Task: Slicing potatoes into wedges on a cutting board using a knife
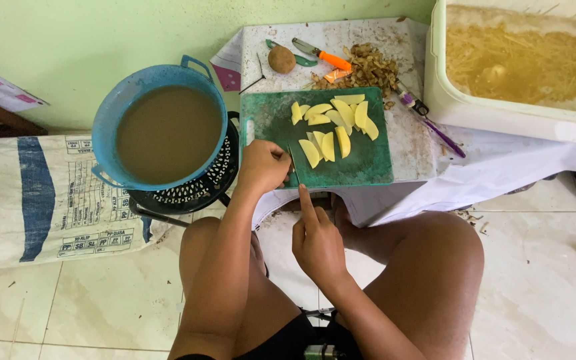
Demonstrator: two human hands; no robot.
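We take the green cutting board (368,163) as our landmark. Our left hand (263,165) sits at its near-left corner, fingers curled together, but we cannot tell what, if anything, they pinch, since the hand hides its own fingertips. Our right hand (317,243) hovers just off the board's near edge, index finger stretched out along the back of a knife (293,168) whose thin dark blade stands on edge on the board beside the left hand; the other fingers are folded, and the handle is hidden under the palm.

The potato slices (333,127) lie in a loose heap on the far half of the board, pale yellow, some overlapping. We judge them light, stiff enough to lift by an edge, yet brittle across the thin middle and slick with starch on the cut faces. Taking one between thumb and fingertip at its thicker rim looks safest; a flat pinch may slide.

Beyond the board's far edge lie a whole unpeeled potato (281,59), an orange-handled knife (325,56) and a pile of peelings (368,67). To the board's left stands a blue basin (111,120) of murky water; to its right, a white tub (448,100) of shredded strips in water.
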